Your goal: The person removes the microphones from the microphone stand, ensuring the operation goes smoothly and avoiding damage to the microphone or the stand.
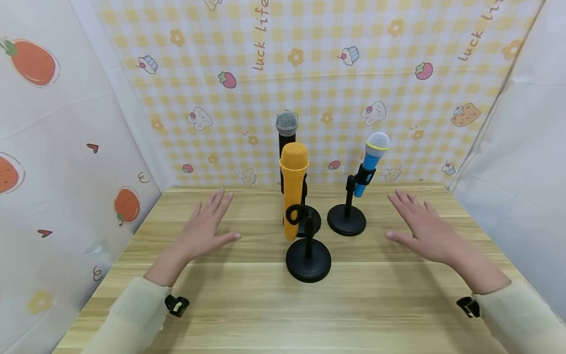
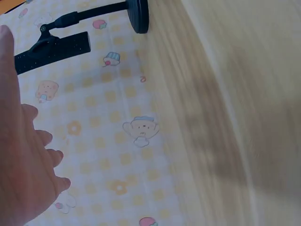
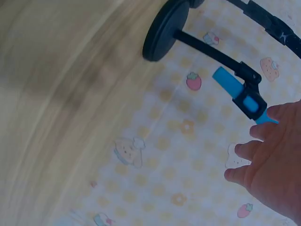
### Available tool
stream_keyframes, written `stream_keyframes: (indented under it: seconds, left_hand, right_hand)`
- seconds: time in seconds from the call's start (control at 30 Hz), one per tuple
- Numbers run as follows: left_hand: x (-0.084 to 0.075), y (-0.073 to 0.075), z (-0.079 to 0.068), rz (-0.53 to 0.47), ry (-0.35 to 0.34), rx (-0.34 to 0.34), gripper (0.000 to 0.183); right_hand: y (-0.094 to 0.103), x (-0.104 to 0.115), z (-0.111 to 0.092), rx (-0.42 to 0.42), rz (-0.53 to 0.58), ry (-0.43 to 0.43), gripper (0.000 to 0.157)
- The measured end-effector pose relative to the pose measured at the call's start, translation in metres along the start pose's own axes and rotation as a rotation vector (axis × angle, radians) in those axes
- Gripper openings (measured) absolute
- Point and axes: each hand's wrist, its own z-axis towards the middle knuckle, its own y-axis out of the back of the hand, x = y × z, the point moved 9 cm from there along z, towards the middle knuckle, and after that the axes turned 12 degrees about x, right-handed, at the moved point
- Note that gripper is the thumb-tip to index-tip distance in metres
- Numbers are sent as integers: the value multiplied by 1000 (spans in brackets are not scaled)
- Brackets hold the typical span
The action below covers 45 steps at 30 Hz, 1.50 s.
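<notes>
My left hand (image 1: 205,228) hovers over the left part of the table, fingers spread, holding nothing. On the opposite side my right hand (image 1: 426,231) is held likewise, its thumb apart from straight fingers. Between them, an orange microphone (image 1: 293,189) stands upright at the clip of the front black stand (image 1: 308,263). Behind it rises a black microphone with a silver head (image 1: 287,123), partly hidden by the orange one. A blue microphone (image 1: 370,160) tilts in the clip of another black stand (image 1: 347,220), the one nearest my right hand.
The wooden table (image 1: 247,305) runs back to a yellow checked cloth (image 1: 265,98) hung behind it. White printed cloths hang at the left (image 1: 75,147) and right (image 1: 530,162). Both sleeved wrists wear a black strap.
</notes>
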Motion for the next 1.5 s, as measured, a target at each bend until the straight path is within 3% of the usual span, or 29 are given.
stream_keyframes:
  seconds: [0.3, 0.5, 0.8, 0.97, 1.13, 1.33, 1.5]
  left_hand:
    - [-13, -1, -3, -284, -150, -78, 96]
    - [-20, -5, -2, -499, -233, -92, 91]
    - [-34, -4, 5, -727, -363, -113, 85]
    - [-40, 0, 8, -875, -417, -120, 88]
    - [-45, 6, 11, -1002, -460, -129, 84]
    - [-52, 11, 14, -1068, -483, -131, 75]
    - [-57, 14, 17, -1116, -484, -133, 62]
  right_hand:
    - [-9, 18, 8, -56, 242, 96, 82]
    - [-16, 34, 14, -77, 324, 143, 79]
    - [-23, 56, 31, -73, 468, 223, 70]
    - [-28, 66, 40, -70, 638, 260, 63]
    - [-36, 76, 51, -42, 901, 293, 57]
    - [-51, 85, 64, 21, 1139, 268, 54]
    - [-62, 88, 74, 23, 1287, 242, 54]
